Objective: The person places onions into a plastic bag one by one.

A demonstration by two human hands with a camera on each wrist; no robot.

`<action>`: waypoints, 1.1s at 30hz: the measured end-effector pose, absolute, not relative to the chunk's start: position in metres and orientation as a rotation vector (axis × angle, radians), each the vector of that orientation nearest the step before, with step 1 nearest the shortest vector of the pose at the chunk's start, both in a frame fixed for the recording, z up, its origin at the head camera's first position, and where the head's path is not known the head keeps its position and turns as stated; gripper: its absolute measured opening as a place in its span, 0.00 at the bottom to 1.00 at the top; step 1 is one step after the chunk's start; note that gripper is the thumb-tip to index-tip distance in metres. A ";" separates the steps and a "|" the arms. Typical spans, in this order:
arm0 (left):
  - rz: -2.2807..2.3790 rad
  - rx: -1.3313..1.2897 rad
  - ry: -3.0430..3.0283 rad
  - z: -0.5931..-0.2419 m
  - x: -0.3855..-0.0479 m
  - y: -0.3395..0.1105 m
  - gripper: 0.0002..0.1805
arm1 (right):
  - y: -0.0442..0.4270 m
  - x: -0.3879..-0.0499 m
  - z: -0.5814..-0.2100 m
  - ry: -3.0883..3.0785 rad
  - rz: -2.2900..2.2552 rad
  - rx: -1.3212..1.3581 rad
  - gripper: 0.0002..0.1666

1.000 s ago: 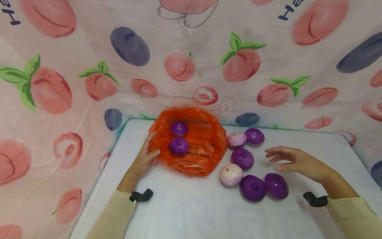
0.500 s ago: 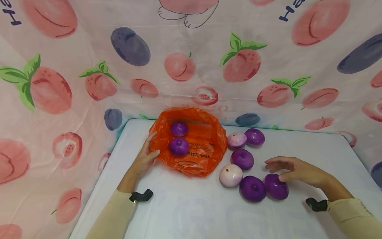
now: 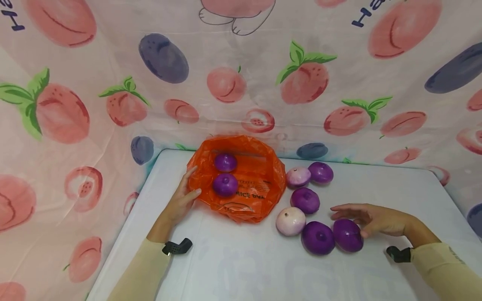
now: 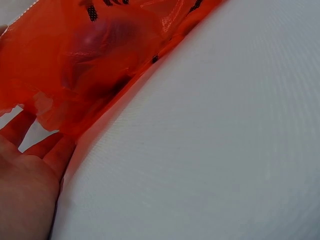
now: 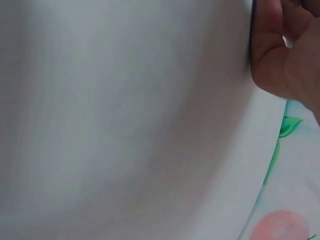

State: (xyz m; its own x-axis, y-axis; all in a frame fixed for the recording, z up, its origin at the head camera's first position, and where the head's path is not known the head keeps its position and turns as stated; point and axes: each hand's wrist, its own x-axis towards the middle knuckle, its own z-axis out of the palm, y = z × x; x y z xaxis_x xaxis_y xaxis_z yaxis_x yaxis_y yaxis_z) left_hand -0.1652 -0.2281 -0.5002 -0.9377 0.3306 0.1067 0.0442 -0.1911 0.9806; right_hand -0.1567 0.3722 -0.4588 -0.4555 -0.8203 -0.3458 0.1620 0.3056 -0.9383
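Observation:
An orange plastic bag (image 3: 257,163) lies with its mouth facing me, and two purple onions, one (image 3: 225,184) nearer than the other (image 3: 225,162), rest inside. My left hand (image 3: 181,200) touches the bag's left rim with spread, fairly straight fingers. In the left wrist view, those fingers (image 4: 55,152) reach to the bag's edge (image 4: 50,100). At the right of the loose group sits a purple onion (image 3: 348,236). My right hand (image 3: 376,221) is beside it, thumb at its right side and fingers beyond its far side, partly hidden. In the right wrist view, only part of this hand (image 5: 295,55) shows.
Left of that onion sit another purple onion (image 3: 318,238) and a pale one (image 3: 291,221). Farther back are a purple onion (image 3: 305,200), a pinkish one (image 3: 298,177) and a purple one (image 3: 321,172). A fruit-print cloth (image 3: 263,54) hangs behind the white table (image 3: 241,263).
My right hand has come down and nearer, from above the table to beside the rightmost purple onion. The left hand and the bag have stayed in place.

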 end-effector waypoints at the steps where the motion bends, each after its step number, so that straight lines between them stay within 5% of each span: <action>1: 2.248 0.440 1.863 -0.500 -0.165 -0.228 0.42 | 0.373 -0.158 -0.459 1.626 -1.309 -0.621 0.49; 33: 2.246 0.448 1.867 -0.500 -0.166 -0.228 0.42 | 0.378 -0.157 -0.461 1.727 -1.256 -0.545 0.42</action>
